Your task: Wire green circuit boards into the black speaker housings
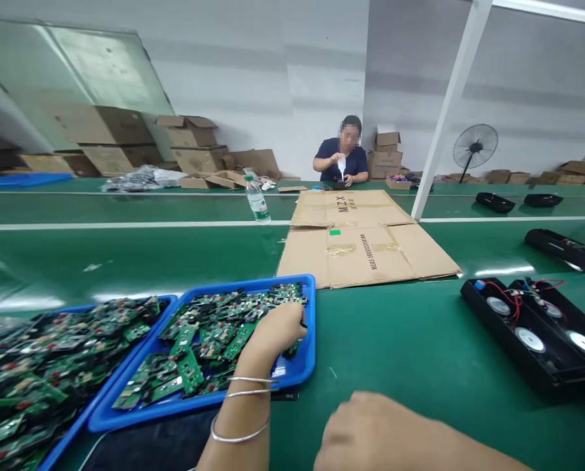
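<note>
My left hand (283, 327), with silver bangles on its wrist, reaches over the right side of a blue tray (310, 340) of green circuit boards (218, 333). Its fingers are curled down, and a small dark piece shows at the fingertips; what it holds is hard to make out. Low in the view, my right hand (365, 432) hovers over the green table (395, 340), back of the hand up, its fingers blurred and mostly hidden. A second blue tray (167, 302) at the left is heaped with more boards.
Flattened cardboard (365, 255) lies ahead. Black speaker housings (532, 340) with red wires sit at the right. A water bottle (257, 199) stands beyond the trays. Across the table a person (341, 157) works with a white bottle. A white post (449, 111) rises at the right.
</note>
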Motion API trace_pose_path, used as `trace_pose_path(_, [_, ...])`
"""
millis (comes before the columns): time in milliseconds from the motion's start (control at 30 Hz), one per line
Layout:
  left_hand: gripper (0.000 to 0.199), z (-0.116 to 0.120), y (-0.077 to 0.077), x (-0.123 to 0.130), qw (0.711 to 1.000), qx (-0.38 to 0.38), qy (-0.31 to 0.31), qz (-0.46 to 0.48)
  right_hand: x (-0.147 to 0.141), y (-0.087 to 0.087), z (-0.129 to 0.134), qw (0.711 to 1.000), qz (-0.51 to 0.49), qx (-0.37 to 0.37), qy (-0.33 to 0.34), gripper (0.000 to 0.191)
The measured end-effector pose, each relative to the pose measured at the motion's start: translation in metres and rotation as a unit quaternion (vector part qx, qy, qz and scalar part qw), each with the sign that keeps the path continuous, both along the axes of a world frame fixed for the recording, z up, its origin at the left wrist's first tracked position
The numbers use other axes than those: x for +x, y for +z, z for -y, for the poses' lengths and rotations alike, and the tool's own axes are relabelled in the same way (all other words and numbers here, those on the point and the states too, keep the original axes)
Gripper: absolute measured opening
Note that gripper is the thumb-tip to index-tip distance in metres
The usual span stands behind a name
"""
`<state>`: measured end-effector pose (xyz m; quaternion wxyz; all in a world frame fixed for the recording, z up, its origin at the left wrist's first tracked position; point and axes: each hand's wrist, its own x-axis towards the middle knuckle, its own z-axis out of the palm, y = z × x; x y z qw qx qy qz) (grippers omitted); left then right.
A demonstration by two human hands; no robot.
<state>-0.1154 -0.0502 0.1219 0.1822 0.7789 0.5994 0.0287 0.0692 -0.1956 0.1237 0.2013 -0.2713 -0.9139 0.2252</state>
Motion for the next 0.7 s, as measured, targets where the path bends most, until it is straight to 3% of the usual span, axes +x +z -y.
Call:
trace_pose_path(100, [0.012, 0.013, 0.018, 0.010, 0.994, 0.063, -0.003, 0.092, 0.020, -0.039, -0.033, 0.989, -0.014, -0.050, -0.135, 0.024])
trace_pose_path(167, [0.008, 0.022, 0.026, 0.023, 0.980, 0.091, -0.022, 0.173, 0.032, -0.063, -0.049, 0.968, -0.082, -0.078, -0.224, 0.033])
trace_pose_path(267, [0.008, 0.028, 0.022, 0.049, 0.947, 0.074, -0.072, 0.304, 0.044, -0.087, -0.068, 0.925, -0.198, -0.035, -0.322, 0.051])
trace_pose_path(333, [0.011, 0.025, 0.005, 0.069, 0.919, 0.036, -0.090, 0.381, 0.050, -0.097, -0.079, 0.899, -0.253, -0.028, -0.357, 0.046])
trace_pose_path(433, [0.018, 0.012, -0.035, 0.093, 0.878, -0.026, -0.048, 0.476, 0.062, -0.106, -0.092, 0.879, -0.286, -0.063, -0.376, 0.023])
trace_pose_path(567, [0.029, -0.003, -0.085, 0.105, 0.811, -0.108, 0.049, 0.572, 0.081, -0.115, -0.109, 0.837, -0.315, -0.111, -0.433, 0.034])
trace_pose_path(700, [0.025, -0.005, -0.103, 0.104, 0.764, -0.150, 0.101, 0.619, 0.091, -0.118, -0.118, 0.811, -0.329, -0.148, -0.461, 0.043])
